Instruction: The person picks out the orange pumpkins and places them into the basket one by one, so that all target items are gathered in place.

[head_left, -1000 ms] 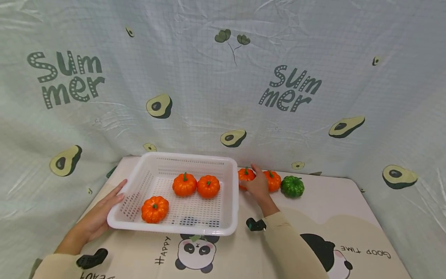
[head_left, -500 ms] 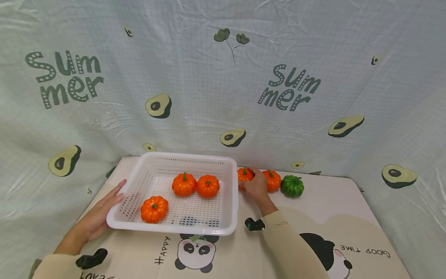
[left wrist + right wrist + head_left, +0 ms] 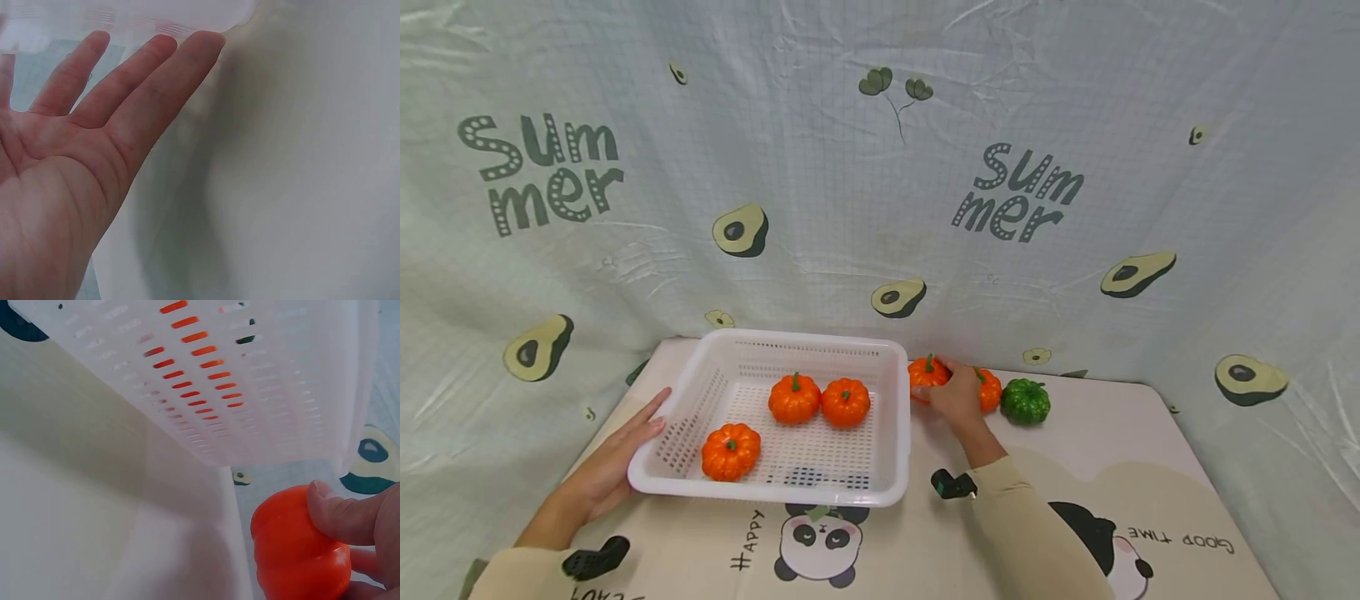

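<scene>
Since a second ago: my right hand (image 3: 958,398) has closed in, its topmost finger, lifted then, now against the far-left orange pumpkin (image 3: 297,550); left hand (image 3: 613,462) and white perforated plastic basket (image 3: 767,492), no real change.

Nearest: beige sleeves (image 3: 1037,533) on both arms, two black wrist devices (image 3: 595,560), one per wrist. Two panda prints (image 3: 820,542) on the table cover (image 3: 940,567): one in front of basket, one partly behind my right sleeve.

Left hand: fingers straight, spread, tips touching basket's left side, nothing gripped. Right hand: thumb and fingers round that far-left pumpkin, just outside basket's right wall; can't tell if it's off the table.

In basket, three orange: front-left pumpkin (image 3: 730,454) nearer my left hand, then farther back a middle pumpkin (image 3: 794,400) and a right-hand pumpkin (image 3: 846,403), those two side by side.

Right of my right hand: partly hidden orange pumpkin (image 3: 989,392), one, then green pumpkin (image 3: 1026,402), one, just beside it.

Count: one basket, five orange pumpkins (three inside, two outside), one green.

Farthest: pale curtain (image 3: 812,167), two "SUMMER" prints, avocado prints.
</scene>
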Tool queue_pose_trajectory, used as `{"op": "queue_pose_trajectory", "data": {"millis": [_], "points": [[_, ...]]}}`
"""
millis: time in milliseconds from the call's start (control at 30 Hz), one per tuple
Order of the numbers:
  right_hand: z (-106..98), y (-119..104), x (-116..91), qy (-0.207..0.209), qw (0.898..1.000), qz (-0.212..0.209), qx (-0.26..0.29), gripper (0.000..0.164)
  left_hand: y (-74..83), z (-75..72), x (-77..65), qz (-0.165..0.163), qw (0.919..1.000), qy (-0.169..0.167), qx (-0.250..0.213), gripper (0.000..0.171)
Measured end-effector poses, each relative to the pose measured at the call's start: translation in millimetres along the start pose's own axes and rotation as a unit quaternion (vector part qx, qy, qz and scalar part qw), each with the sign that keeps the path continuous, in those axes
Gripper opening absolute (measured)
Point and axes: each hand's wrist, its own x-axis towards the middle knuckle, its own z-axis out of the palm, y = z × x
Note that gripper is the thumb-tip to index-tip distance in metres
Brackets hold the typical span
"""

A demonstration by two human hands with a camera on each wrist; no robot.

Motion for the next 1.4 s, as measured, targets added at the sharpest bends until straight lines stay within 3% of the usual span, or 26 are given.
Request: {"op": "queue_pose_trajectory", "data": {"millis": [767,1400], "points": [[-44,-30,-15,-0.041,0.998,-0.036,0.011,0.071,2.0,3.6,-2.8,0.024,0.9996,0.012,0.013,0.067],[-54,-47,-26,-0.076,0.996,-0.03,0.022,0.071,2.1,3.2,-3.4,0.034,0.9993,0.009,0.013,0.069]]}}
